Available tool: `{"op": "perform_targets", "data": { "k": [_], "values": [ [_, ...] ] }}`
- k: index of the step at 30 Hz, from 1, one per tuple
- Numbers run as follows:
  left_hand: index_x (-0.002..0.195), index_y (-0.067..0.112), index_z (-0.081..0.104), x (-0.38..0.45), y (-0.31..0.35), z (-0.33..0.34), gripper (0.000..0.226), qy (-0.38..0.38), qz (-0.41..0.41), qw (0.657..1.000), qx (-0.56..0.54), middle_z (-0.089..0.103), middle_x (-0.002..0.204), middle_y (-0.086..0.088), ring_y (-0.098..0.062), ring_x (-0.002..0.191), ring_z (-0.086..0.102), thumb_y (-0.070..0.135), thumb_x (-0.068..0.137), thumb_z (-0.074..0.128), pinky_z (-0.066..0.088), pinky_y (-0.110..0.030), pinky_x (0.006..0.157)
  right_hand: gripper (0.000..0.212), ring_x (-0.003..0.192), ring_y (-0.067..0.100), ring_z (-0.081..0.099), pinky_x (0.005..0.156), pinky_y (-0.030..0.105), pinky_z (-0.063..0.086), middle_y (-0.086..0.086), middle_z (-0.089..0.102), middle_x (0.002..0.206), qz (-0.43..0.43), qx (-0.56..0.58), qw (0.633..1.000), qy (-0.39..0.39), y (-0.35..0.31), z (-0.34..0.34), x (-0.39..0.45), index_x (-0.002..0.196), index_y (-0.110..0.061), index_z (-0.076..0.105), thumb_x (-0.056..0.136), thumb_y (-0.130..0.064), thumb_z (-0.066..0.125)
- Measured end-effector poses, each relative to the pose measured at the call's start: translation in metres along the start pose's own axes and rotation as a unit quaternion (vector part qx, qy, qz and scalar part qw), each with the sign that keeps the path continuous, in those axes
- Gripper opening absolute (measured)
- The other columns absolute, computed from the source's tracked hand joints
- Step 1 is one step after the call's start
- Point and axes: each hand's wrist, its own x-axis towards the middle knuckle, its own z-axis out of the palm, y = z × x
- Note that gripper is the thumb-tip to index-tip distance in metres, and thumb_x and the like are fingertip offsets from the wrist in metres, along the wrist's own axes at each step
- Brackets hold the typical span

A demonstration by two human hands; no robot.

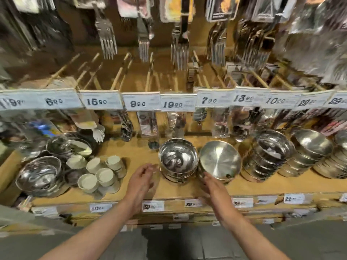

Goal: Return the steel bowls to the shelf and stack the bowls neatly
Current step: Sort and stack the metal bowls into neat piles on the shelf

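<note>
The wooden shelf (174, 192) has a bare strip along its front edge, widest between the 2 hands and in front of the bowl stacks to the right. Its front lip carries a row of small price labels (153, 206), most too blurred to read.

The left hand (140, 180) hangs over that bare strip just left of the middle stack of steel bowls (178, 160), fingers loosely spread and holding nothing; motion blur smears the fingertips. The right hand (212, 186) reaches to the lower left rim of a tilted steel bowl (219, 159), which leans with its inside facing the camera, touching the middle stack on its left. The fingers appear to touch the rim, but blur hides whether they curl around it, so I cannot tell how the hand is set.

The middle stack holds about 3 bowls. To the right stand 3 more stacks: a tall one (268, 156), a lower slanted one (308, 151), and 1 cut off by the right edge. On the left are 2 more steel bowls (40, 173) and about 7 small white cups (101, 171).

Above, a rail carries 10 larger price tags (142, 102), and packaged forks (107, 40) hang behind, badly blurred.
</note>
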Motion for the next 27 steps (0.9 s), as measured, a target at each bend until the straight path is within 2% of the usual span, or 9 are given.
{"op": "perform_targets", "data": {
  "k": [3,7,9,12,15,18,21,23,27],
  "values": [
    [0.103,0.039,0.068,0.018,0.005,-0.001,0.014,-0.005,-0.021,1.000,0.020,0.072,0.104,0.015,-0.009,0.098,0.066,0.034,0.104,0.055,0.055,-0.028,0.074,0.032,0.117,0.036,0.066,0.103,0.058,0.049,0.019,0.071,0.122,-0.010,-0.005,1.000,0.009,-0.002,0.027,0.011,0.118,-0.023,0.070,0.110,-0.034,0.041],
    [0.125,0.032,0.062,0.035,0.008,0.018,0.027,-0.078,-0.081,0.993,-0.017,0.064,0.133,0.000,-0.021,0.125,0.055,0.039,0.107,0.043,0.043,-0.050,0.112,0.037,0.114,0.019,0.066,0.100,0.041,0.051,-0.003,0.076,0.116,-0.054,0.031,0.997,0.055,0.000,0.053,0.025,0.114,-0.030,0.074,0.110,-0.038,0.038],
    [0.122,0.044,0.066,0.039,0.007,0.028,0.030,-0.101,-0.072,0.991,-0.047,0.071,0.126,0.009,-0.016,0.122,0.058,0.052,0.104,0.042,0.049,-0.052,0.105,0.039,0.118,0.018,0.066,0.100,0.039,0.051,-0.002,0.074,0.122,-0.079,0.044,0.994,0.065,0.006,0.059,0.029,0.123,-0.026,0.071,0.111,-0.038,0.036],
    [0.094,0.054,0.075,0.038,0.006,0.029,0.026,-0.085,-0.072,0.990,-0.084,0.076,0.099,0.024,-0.006,0.105,0.066,0.060,0.092,0.049,0.057,-0.038,0.082,0.043,0.119,0.021,0.064,0.092,0.034,0.054,0.007,0.069,0.129,-0.079,0.024,0.994,0.066,0.017,0.063,0.032,0.131,-0.016,0.063,0.110,-0.042,0.037],
    [0.107,0.038,0.072,0.036,0.007,0.017,0.032,-0.064,-0.100,0.989,-0.087,0.077,0.107,0.010,-0.016,0.113,0.065,0.055,0.103,0.044,0.056,-0.042,0.094,0.047,0.118,0.023,0.062,0.096,0.046,0.054,0.009,0.064,0.133,-0.035,0.013,0.997,0.064,0.022,0.071,0.029,0.136,-0.016,0.058,0.108,-0.049,0.041],
    [0.111,0.025,0.069,0.035,0.016,-0.004,0.035,-0.023,-0.134,0.986,-0.094,0.074,0.118,-0.005,-0.026,0.117,0.063,0.045,0.107,0.041,0.052,-0.045,0.104,0.039,0.116,0.025,0.067,0.099,0.050,0.056,0.006,0.067,0.128,-0.017,0.002,0.999,0.032,0.022,0.082,0.024,0.125,-0.022,0.064,0.106,-0.050,0.044],
    [0.109,0.017,0.067,0.037,0.023,-0.024,0.036,-0.014,-0.125,0.987,-0.103,0.079,0.098,-0.004,-0.022,0.099,0.069,0.033,0.110,0.035,0.063,-0.032,0.076,0.039,0.112,0.029,0.070,0.103,0.060,0.052,0.011,0.072,0.119,-0.003,-0.024,1.000,-0.013,0.012,0.090,0.025,0.115,-0.017,0.069,0.107,-0.046,0.044],
    [0.102,0.019,0.067,0.036,0.025,-0.031,0.033,-0.010,-0.101,0.990,-0.099,0.079,0.083,0.001,-0.016,0.083,0.073,0.028,0.109,0.036,0.061,-0.026,0.059,0.033,0.109,0.019,0.069,0.105,0.060,0.050,0.002,0.073,0.116,-0.020,-0.056,0.998,-0.012,0.002,0.095,0.029,0.106,-0.028,0.073,0.107,-0.044,0.043],
    [0.094,0.018,0.066,0.032,0.024,-0.036,0.031,-0.017,-0.065,0.994,-0.085,0.077,0.069,0.009,-0.003,0.059,0.072,0.026,0.108,0.039,0.054,-0.019,0.047,0.031,0.122,0.014,0.058,0.111,0.057,0.044,-0.011,0.065,0.125,-0.076,-0.111,0.990,-0.043,-0.012,0.111,0.036,0.115,-0.038,0.066,0.108,-0.046,0.037]
  ]
}}
